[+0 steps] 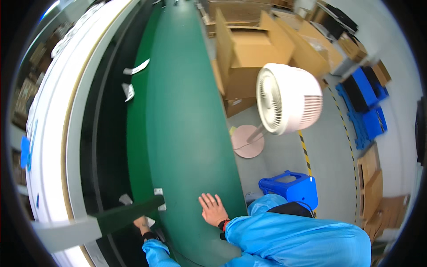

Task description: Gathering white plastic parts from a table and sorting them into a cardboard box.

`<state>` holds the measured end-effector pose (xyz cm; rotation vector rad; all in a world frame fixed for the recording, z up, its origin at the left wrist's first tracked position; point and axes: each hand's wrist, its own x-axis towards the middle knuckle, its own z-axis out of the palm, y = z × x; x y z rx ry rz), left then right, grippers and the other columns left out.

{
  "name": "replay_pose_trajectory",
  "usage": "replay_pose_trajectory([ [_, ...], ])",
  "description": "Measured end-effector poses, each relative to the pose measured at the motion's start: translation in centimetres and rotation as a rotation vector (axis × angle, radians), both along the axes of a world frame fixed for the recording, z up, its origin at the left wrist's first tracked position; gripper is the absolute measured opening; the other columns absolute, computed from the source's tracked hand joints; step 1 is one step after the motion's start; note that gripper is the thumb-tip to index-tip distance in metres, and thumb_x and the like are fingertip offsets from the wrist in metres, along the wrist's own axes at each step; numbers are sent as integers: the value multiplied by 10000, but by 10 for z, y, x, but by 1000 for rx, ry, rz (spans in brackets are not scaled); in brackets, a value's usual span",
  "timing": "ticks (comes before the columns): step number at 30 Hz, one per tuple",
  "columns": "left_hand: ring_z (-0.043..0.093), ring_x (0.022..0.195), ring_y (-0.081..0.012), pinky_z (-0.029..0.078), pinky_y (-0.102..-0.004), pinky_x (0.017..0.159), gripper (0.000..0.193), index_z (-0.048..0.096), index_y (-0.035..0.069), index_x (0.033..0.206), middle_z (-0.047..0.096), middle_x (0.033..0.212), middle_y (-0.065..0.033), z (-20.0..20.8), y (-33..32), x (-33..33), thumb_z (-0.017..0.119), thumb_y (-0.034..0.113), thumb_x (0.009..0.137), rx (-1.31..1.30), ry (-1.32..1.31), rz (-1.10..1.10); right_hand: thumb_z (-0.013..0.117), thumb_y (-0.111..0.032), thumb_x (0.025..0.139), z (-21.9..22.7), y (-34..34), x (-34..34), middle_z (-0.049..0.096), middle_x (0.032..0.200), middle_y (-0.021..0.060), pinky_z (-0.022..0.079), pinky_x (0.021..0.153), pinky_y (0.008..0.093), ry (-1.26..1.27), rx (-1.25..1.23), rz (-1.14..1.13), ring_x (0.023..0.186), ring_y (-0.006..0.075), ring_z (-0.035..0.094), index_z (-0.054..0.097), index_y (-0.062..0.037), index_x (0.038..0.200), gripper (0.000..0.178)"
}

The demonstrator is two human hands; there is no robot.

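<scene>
Glossy blue sleeves, black wristbands

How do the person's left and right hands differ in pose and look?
The right hand shows whole, fingers spread, over the green surface; the left hand is partly hidden by the dark bar. The right wears red and dark wristbands; on the left, only dark wristwear shows. Both come from blue sleeves.

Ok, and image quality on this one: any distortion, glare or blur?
All in the head view: fisheye bends the long white strip, corners go black; pale sheen on the green surface; blue plastic pieces at right look soft; the right hand looks distinct.
</scene>
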<state>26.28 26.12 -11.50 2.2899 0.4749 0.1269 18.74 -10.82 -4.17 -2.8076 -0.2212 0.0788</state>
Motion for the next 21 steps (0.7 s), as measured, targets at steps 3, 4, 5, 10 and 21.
replay_pose_trajectory([
  [3, 600, 986, -324, 477, -415, 829, 483, 585, 19, 1129, 617, 1121, -173, 22, -12, 0, 582, 408, 842, 89, 76, 155, 535, -301, 815, -3, 3, 3, 365, 1443, 84, 213, 1103, 499, -5, -42, -9, 1332, 249, 321, 428, -106, 1367, 595],
  [4, 599, 995, -325, 475, -416, 835, 487, 589, 21, 1129, 617, 1127, -172, 34, -5, -6, 579, 414, 842, 124, 105, 222, 537, -286, 803, -8, 4, 2, 369, 1440, 83, 201, 1108, 504, -9, -65, -26, 1339, 253, 307, 438, -109, 1360, 593],
  [5, 597, 1003, -327, 474, -416, 841, 490, 593, 23, 1129, 617, 1133, -171, 45, -10, -6, 576, 421, 843, 159, 136, 290, 533, -269, 799, -7, 4, 2, 375, 1436, 83, 193, 1111, 508, -19, -63, -38, 1345, 255, 297, 442, -115, 1360, 588],
  [10, 591, 1047, -334, 467, -419, 874, 509, 611, 32, 1127, 618, 1162, -166, 107, -23, -4, 562, 453, 844, 270, 286, 481, 537, -226, 804, -2, 4, 4, 380, 1420, 113, 191, 1120, 503, -69, -65, -35, 1331, 278, 321, 451, -68, 1335, 560],
  [21, 610, 915, -366, 493, -401, 803, 408, 523, -2, 1106, 620, 1050, -214, 115, 0, -60, 586, 281, 819, 138, 405, 678, 545, -199, 791, -4, 14, 1, 378, 1414, 120, 201, 1114, 511, -74, -53, -7, 1329, 291, 319, 456, -59, 1323, 557],
])
